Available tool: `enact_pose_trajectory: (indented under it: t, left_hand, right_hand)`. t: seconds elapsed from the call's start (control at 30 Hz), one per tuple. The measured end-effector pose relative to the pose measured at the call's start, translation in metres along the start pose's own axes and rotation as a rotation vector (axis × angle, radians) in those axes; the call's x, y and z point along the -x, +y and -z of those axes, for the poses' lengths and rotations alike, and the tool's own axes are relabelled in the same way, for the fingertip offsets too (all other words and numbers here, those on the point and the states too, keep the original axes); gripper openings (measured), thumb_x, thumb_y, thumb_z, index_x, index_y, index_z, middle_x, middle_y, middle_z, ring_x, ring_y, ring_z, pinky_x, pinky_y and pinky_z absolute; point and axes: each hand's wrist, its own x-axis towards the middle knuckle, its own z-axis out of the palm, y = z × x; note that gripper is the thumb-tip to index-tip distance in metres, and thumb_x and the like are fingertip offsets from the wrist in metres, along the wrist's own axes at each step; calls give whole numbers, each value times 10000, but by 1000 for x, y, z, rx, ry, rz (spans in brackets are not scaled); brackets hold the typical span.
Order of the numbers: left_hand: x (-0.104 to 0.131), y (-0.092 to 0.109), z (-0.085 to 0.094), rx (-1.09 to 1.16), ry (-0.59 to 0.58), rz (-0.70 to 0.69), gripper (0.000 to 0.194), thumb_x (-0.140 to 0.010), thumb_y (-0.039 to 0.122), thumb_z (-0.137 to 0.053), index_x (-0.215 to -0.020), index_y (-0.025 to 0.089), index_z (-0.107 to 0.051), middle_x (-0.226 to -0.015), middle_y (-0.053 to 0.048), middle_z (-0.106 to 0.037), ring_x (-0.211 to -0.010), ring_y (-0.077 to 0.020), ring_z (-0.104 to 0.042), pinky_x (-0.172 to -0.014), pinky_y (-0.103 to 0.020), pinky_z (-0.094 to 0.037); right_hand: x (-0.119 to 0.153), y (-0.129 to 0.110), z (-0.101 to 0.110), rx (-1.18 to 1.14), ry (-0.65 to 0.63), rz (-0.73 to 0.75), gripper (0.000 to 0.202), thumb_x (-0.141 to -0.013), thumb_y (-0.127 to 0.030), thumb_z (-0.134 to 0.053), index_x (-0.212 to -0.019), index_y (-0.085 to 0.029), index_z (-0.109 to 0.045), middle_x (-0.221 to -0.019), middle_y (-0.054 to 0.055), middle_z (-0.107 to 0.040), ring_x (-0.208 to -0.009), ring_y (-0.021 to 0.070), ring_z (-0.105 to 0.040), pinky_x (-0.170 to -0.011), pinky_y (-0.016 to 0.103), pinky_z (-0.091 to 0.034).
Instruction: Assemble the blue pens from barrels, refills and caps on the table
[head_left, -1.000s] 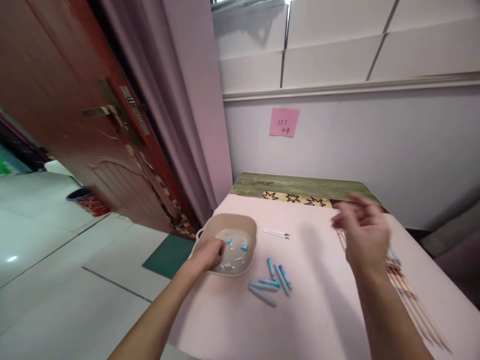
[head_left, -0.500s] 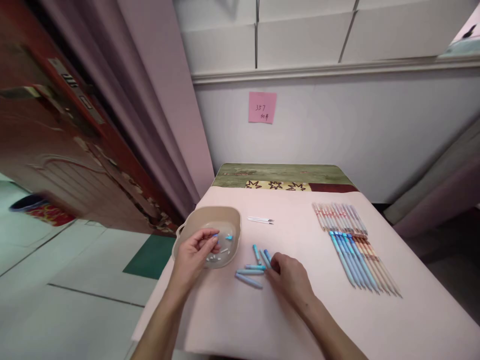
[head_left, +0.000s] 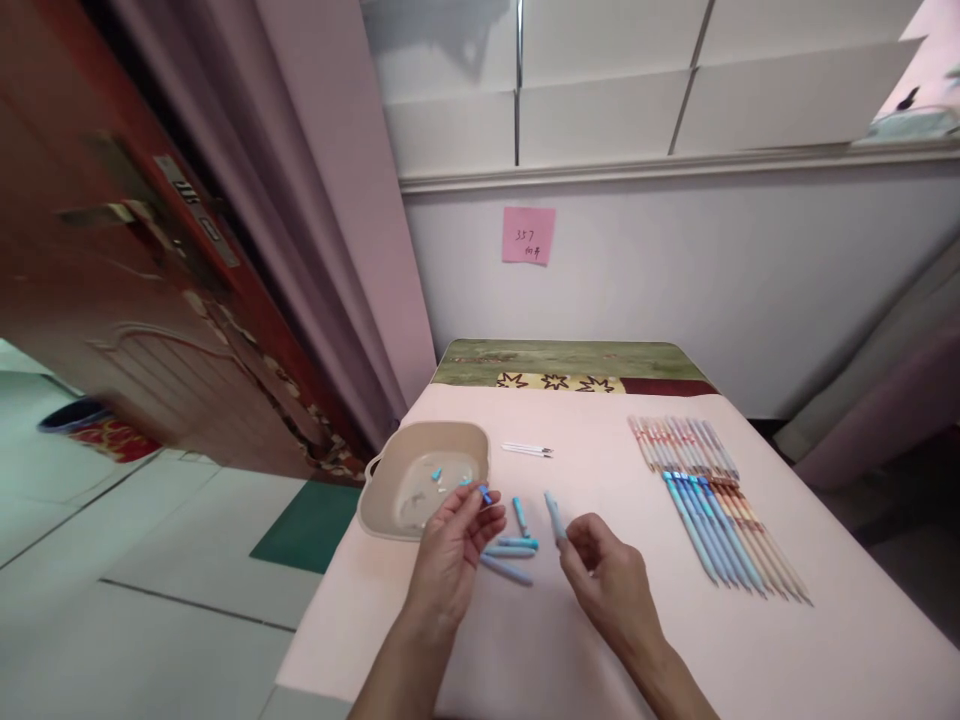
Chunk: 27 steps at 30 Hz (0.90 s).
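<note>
My left hand (head_left: 459, 540) pinches a small dark-blue piece (head_left: 485, 494) just right of the beige basin (head_left: 375, 510). My right hand (head_left: 604, 565) grips the lower end of a pale blue pen barrel (head_left: 553, 512), which points up and to the left. Between the hands lie several loose blue barrels and caps, among them a turquoise one (head_left: 520, 516) and a light blue one (head_left: 507, 570), partly behind my left hand. Small blue and white pieces lie inside the basin, a turquoise one (head_left: 436, 474) among them.
Thin white refills (head_left: 527, 450) lie behind the loose parts. At the right are rows of blue pens (head_left: 709, 530), brown-topped pens (head_left: 757, 535) and patterned pens (head_left: 679, 443) on the pink tabletop (head_left: 600, 660). A wall (head_left: 637, 260) stands behind the table.
My left hand has moved right, out of the basin, with the dark-blue piece. My right hand has shifted right and now holds the pale blue barrel away from the loose parts.
</note>
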Motion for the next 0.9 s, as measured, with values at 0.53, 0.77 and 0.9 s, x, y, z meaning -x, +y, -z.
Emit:
enact_pose_trajectory:
  t: [0.53, 0.77, 0.9]
  left_hand:
    - [8, -8, -15, 29, 42, -112, 273, -718, 214, -755, -949, 127, -641, -865, -89, -730, -784, -176, -703, -756, -287, -571]
    - [11, -16, -19, 61, 3, -91, 302, -685, 216, -767, -940, 131, -630, -840, -79, -727, -766, -181, -704, -767, -314, -569]
    - [7, -3, -9, 70, 68, -165, 241, -680, 175, -735, -889, 134, -623, -792, -67, -722, -711, -170, -696, -751, -329, -574]
  right_hand:
    - [5, 12, 16, -492, -9, -66, 289, -785, -468, -659, -827, -184, -686, -682, 25, -633, -648, 171, -580, -612, 259, -492]
    - [10, 18, 9, -360, 17, -84, 331, -799, -484, -615, -947, -197, -692, -695, 22, -650, -611, 173, -580, -559, 264, -466]
    - [4, 28, 22, -186, 104, -148, 281, -786, -468, -619, -872, -209, -686, -651, 13, -648, -556, 167, -570, -562, 273, -465]
